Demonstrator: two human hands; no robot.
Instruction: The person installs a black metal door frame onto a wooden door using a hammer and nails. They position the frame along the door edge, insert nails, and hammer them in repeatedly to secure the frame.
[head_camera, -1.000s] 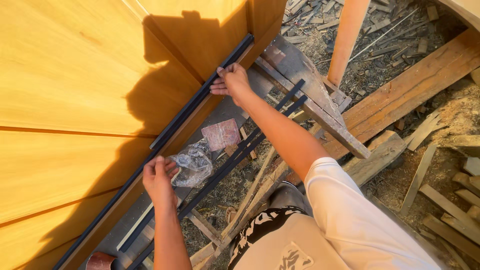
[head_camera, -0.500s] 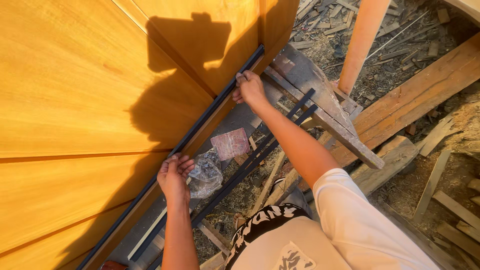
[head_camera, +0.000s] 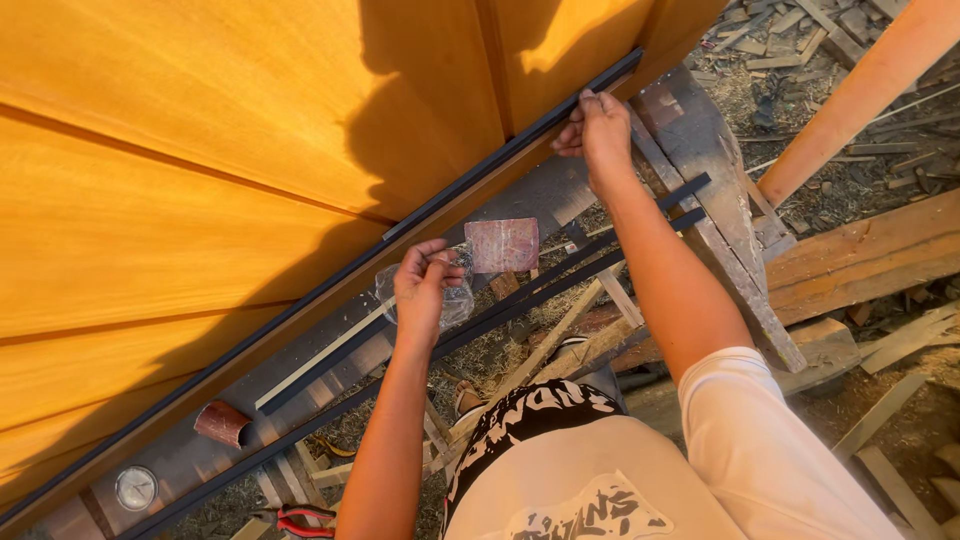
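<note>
My right hand (head_camera: 603, 130) is stretched out ahead of me, its fingers (head_camera: 572, 142) curled and pinched on the far end of a long black strip (head_camera: 470, 180) that runs along the lower edge of the big orange wooden panel (head_camera: 200, 180). The strip lies right against that edge, slanting from the upper right down toward the lower left of my view. My left hand (head_camera: 420, 290) is closer to my body, just below the same strip, with the fingers (head_camera: 432, 256) bent and closed on a crumpled clear plastic bag (head_camera: 455, 300); I cannot tell what is in the bag. Just beside that hand, to the right, a small reddish rectangular sheet (head_camera: 502, 244) lies flat on the grey board under the panel. 2 more black strips (head_camera: 640, 225) lie side by side across the scrap timber below my right forearm, well apart from the one I am pressing. Further down the grey board, toward the lower left, sit a short rust-coloured tube (head_camera: 222, 423) and a small round dial (head_camera: 135, 487). A pair of red-handled pliers (head_camera: 305, 520) lies on the ground near my left elbow. The ground to my right is strewn with planks and wood offcuts (head_camera: 880, 250), and an orange post (head_camera: 860, 90) leans across the top right corner.
</note>
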